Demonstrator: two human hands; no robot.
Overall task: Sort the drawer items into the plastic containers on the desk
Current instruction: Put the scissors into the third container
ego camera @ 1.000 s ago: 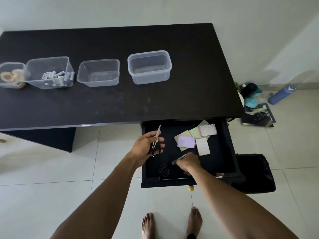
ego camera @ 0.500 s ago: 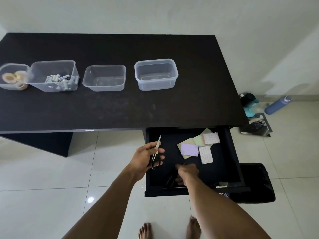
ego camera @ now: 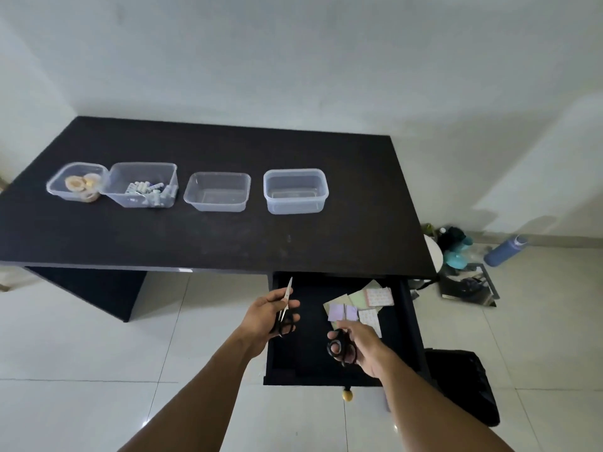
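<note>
My left hand (ego camera: 267, 316) grips a pair of black-handled scissors (ego camera: 286, 303), blades pointing up, over the left side of the open black drawer (ego camera: 287, 370). My right hand (ego camera: 362, 345) holds a second pair of black-handled scissors (ego camera: 336, 348) above the drawer's middle. Several coloured paper notes (ego camera: 360, 305) lie at the drawer's back right. Four clear plastic containers stand in a row on the black desk (ego camera: 228, 236): one with tape rolls (ego camera: 77, 183), one with small white items (ego camera: 143, 184), and two bare ones (ego camera: 218, 191) (ego camera: 295, 190).
A blue bottle (ego camera: 504, 250), teal items and a dark frame (ego camera: 466, 285) lie on the tiled floor right of the desk. A black bag (ego camera: 463, 383) sits beside the drawer's right side. A yellow knob (ego camera: 347, 395) sticks out from the drawer front.
My right hand has lifted the second scissors out of the drawer's front area. My left hand keeps its scissors. The view has tilted up, showing more wall.
</note>
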